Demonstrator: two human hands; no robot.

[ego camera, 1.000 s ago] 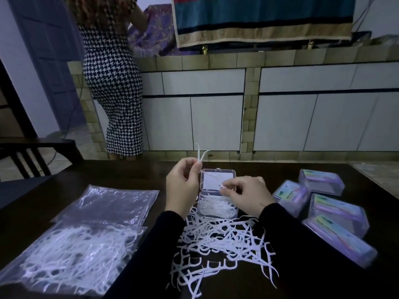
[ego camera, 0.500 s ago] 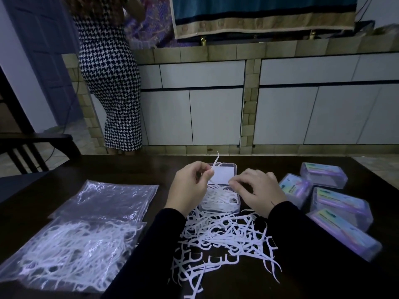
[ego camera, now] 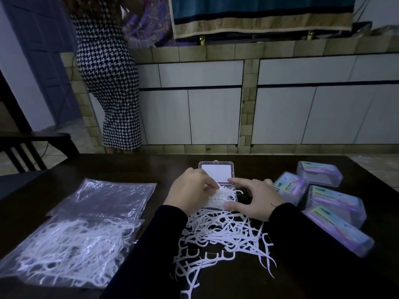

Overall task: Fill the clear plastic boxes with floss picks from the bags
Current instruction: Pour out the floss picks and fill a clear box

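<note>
Pressing into a heap of white floss picks (ego camera: 224,194) in the open clear box (ego camera: 216,175), the left hand (ego camera: 190,190) has its fingers (ego camera: 210,185) curled down and pinching picks at the box's 9 o'clock side. The right hand (ego camera: 257,198) spreads its fingers wide, straight, index at the hinge and thumb at the box's 6 o'clock edge, bracing the box from 3 o'clock. Loose picks (ego camera: 224,236) sprawl on the dark tabletop (ego camera: 151,169) at 6 o'clock of the box. Four closed labelled boxes (ego camera: 336,203) lie at 3 o'clock. A bag of picks (ego camera: 69,249) sits at 8 o'clock, an emptier bag (ego camera: 103,197) just beyond it.
</note>
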